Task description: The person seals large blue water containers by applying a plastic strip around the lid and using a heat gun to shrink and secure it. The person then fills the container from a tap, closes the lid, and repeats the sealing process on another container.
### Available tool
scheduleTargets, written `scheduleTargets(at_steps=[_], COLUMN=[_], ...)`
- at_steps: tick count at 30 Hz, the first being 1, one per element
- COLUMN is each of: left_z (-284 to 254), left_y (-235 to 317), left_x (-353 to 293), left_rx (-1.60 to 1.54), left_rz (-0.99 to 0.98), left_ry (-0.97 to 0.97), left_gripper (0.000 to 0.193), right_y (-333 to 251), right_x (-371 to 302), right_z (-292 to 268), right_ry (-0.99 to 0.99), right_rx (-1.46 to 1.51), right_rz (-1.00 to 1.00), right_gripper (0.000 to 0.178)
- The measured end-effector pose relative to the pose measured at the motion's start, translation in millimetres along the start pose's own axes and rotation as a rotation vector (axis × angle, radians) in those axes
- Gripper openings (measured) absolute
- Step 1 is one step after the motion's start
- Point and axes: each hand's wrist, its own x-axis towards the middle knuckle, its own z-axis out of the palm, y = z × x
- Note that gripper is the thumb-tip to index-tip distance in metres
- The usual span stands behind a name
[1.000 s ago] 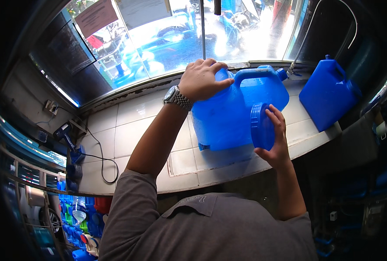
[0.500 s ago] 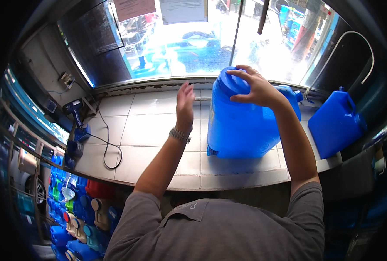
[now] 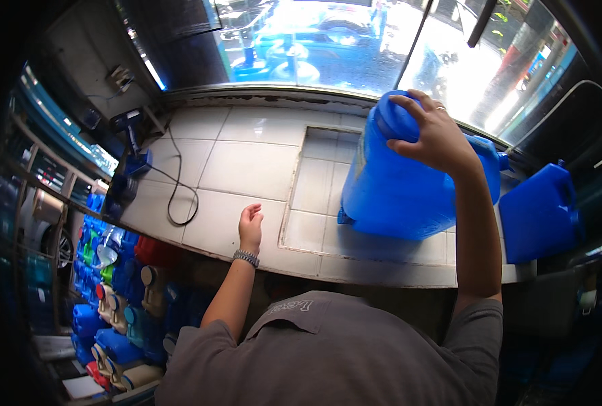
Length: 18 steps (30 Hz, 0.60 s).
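A big blue water container (image 3: 402, 189) stands upright on the white tiled counter (image 3: 253, 149), right of the middle, with a small blue spigot (image 3: 345, 216) low on its near left side. My right hand (image 3: 436, 132) reaches over it from the right, thumb and fingers spread around the wide round blue cap (image 3: 397, 115) on top. My left hand (image 3: 250, 227), a metal-banded watch at the wrist, hovers by the counter's front edge with its fingers loosely extended and nothing in them. It is apart from the container.
Blue jugs stand behind the container (image 3: 484, 159) and at its right (image 3: 541, 213). A heat gun (image 3: 133, 135) with a looping black cord (image 3: 179, 176) sits at the counter's left end. Several coloured jugs (image 3: 118, 304) crowd the floor below left. A window (image 3: 281, 47) borders the far side.
My left hand has drawn back from beside the container toward the counter's front edge. My right hand stays on the cap. The view has shifted and tilted.
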Motion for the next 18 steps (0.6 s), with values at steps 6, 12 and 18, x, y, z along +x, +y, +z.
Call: scheduleTargets(at_steps=[6, 12, 18], left_z=[-50, -140, -228], left_y=[0, -12, -30], left_x=[81, 109, 87], left_rx=[0.658, 1.289, 1.481], left_rz=[0.125, -0.037, 0.038], left_ry=[0.286, 0.409, 0.340], left_gripper=[0.036, 0.051, 0.018], right_y=[-13, 14, 31], right_x=[10, 30, 36], right_z=[-5, -11, -6], right_ry=[-0.052, -0.262, -0.299], right_rx=[-0.006, 0.299, 0.248], right_rz=[0.079, -0.047, -0.170], right_gripper=[0.086, 0.075, 0.088])
